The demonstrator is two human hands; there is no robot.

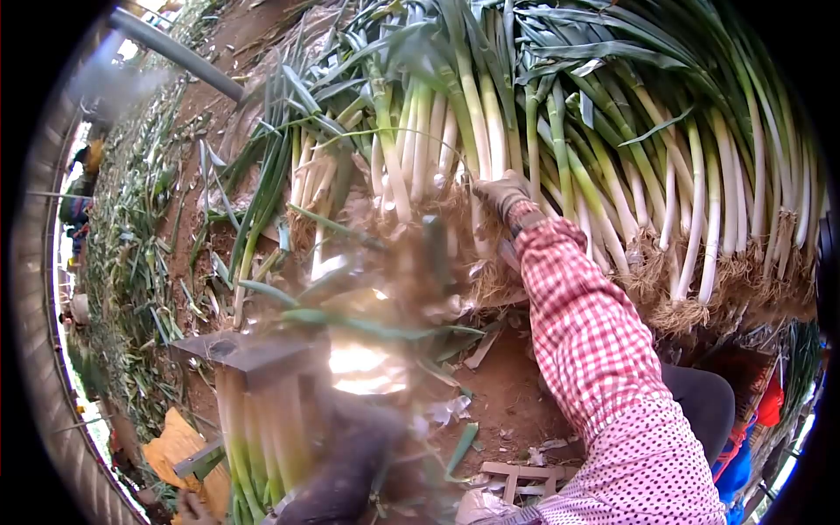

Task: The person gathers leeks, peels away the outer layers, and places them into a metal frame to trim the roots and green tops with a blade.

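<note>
My right hand, in a worn glove below a red checked sleeve, reaches in from the lower right. Its fingers are closed round the white stems of green onions, just above their roots. More long green onions lie side by side in a thick row, leaves pointing away and rooty ends towards me. Blurred patches cover part of the view left of the hand. My left hand does not show.
A dark flat-topped stand is at lower left, with onion stems below it. An orange-brown scrap lies beside it. Loose leaves litter the soil on the left. A metal pole slants in at upper left. A brown plastic frame sits near my sleeve.
</note>
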